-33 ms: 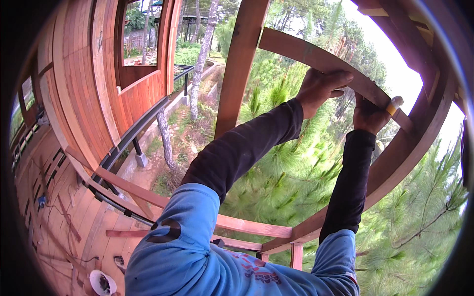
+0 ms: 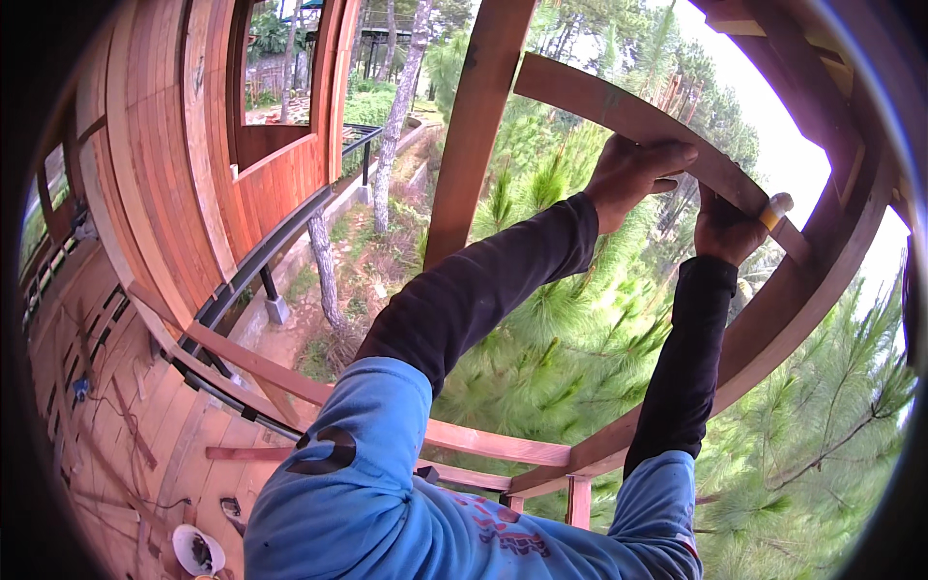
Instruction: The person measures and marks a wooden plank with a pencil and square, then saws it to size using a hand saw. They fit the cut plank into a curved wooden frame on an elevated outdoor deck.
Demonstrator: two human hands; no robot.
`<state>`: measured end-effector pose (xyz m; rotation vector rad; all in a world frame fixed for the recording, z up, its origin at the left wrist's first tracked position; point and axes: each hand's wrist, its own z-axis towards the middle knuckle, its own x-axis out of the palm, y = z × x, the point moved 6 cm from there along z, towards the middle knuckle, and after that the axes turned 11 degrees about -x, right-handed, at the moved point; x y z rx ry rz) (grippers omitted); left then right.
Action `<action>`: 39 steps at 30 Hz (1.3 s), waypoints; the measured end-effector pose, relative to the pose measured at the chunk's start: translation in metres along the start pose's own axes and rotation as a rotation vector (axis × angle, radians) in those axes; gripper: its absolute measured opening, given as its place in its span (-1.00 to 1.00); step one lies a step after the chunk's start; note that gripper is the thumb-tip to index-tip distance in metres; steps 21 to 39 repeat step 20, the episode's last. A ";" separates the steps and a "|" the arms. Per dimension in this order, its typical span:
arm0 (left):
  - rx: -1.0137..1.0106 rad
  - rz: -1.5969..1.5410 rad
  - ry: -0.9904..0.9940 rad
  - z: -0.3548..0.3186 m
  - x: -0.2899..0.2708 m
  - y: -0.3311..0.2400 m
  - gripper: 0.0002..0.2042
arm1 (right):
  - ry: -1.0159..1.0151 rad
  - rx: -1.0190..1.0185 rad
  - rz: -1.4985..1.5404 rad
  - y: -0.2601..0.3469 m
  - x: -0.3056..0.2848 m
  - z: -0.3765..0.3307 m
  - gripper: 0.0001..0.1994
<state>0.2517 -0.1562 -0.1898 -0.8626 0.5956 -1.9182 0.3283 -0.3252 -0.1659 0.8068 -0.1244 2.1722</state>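
A curved wooden board (image 2: 619,108) spans the opening between a thick upright post (image 2: 483,116) and a curved wooden beam (image 2: 822,290) at the right. My left hand (image 2: 628,176) grips its lower edge near the middle, thumb pointing right and most fingers hidden. Further right, my right hand (image 2: 725,230) is closed around the same board from below. A yellow band with a pale tip (image 2: 776,210) shows at that hand's thumb; I cannot tell whether it is a wrapping or a held item. Both arms are raised and stretched forward.
A curved low rail (image 2: 483,443) crosses in front of me, with pine branches and a drop beyond. At left stands a plank wall (image 2: 155,145) with a window opening. Loose wood strips, cords and a white bucket (image 2: 198,551) lie on the plank floor (image 2: 184,435).
The whole view has shifted very slightly. Both hands keep their places on the board.
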 end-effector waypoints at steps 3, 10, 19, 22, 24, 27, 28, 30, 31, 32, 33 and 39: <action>-0.011 0.034 -0.019 0.001 -0.003 -0.006 -0.55 | -0.005 -0.146 -0.150 -0.004 -0.005 0.005 -0.22; -0.070 0.241 -0.054 -0.041 -0.032 -0.022 -0.40 | -0.008 -0.140 -0.009 -0.018 -0.003 0.007 -0.23; 0.867 0.613 -0.451 -0.179 -0.104 -0.176 -0.75 | -0.019 -0.201 -0.001 -0.025 -0.031 0.032 -0.25; 0.881 0.695 -0.517 -0.173 -0.114 -0.189 -0.68 | -0.026 -0.198 -0.003 -0.025 -0.034 0.030 -0.25; 0.881 0.695 -0.517 -0.173 -0.114 -0.189 -0.68 | -0.026 -0.198 -0.003 -0.025 -0.034 0.030 -0.25; 0.881 0.695 -0.517 -0.173 -0.114 -0.189 -0.68 | -0.026 -0.198 -0.003 -0.025 -0.034 0.030 -0.25; 0.881 0.695 -0.517 -0.173 -0.114 -0.189 -0.68 | -0.026 -0.198 -0.003 -0.025 -0.034 0.030 -0.25; 0.881 0.695 -0.517 -0.173 -0.114 -0.189 -0.68 | -0.026 -0.198 -0.003 -0.025 -0.034 0.030 -0.25; 0.881 0.695 -0.517 -0.173 -0.114 -0.189 -0.68 | -0.026 -0.198 -0.003 -0.025 -0.034 0.030 -0.25; 0.881 0.695 -0.517 -0.173 -0.114 -0.189 -0.68 | -0.026 -0.198 -0.003 -0.025 -0.034 0.030 -0.25; 0.881 0.695 -0.517 -0.173 -0.114 -0.189 -0.68 | -0.026 -0.198 -0.003 -0.025 -0.034 0.030 -0.25; 0.881 0.695 -0.517 -0.173 -0.114 -0.189 -0.68 | -0.026 -0.198 -0.003 -0.025 -0.034 0.030 -0.25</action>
